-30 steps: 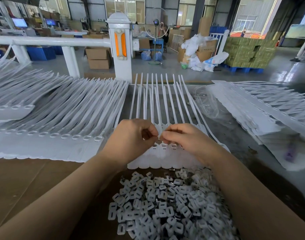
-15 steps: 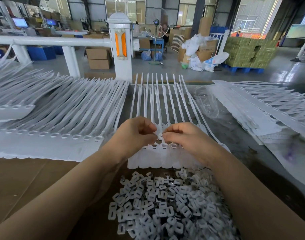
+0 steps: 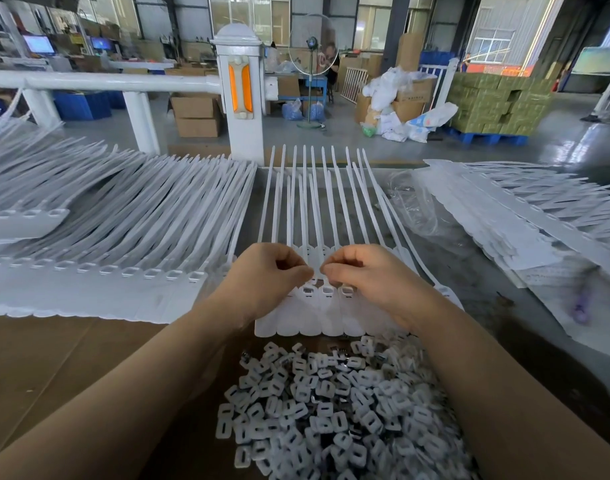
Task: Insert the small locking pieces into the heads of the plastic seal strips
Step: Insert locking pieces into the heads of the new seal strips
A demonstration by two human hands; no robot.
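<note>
Closest in, a heap of small white locking pieces (image 3: 331, 410) on the brown counter (image 3: 54, 368), filling the gap between the two forearms. Bare counter open to the left of the heap. Just past the heap, a joined row of white seal strips (image 3: 317, 306), flat heads near, thin tails running straight away to the far counter edge. Left hand (image 3: 265, 275) and right hand (image 3: 369, 275) side by side over the heads, fingers curled, fingertips almost meeting. Each seems to pinch something tiny; cannot tell what. Little room between them. Big fan of more strips (image 3: 123, 230) packed close on the left. Another pile of strips (image 3: 525, 216) on the right, with a clear plastic bag (image 3: 414, 206) between. Beyond the edge, a white post (image 3: 243, 95).
</note>
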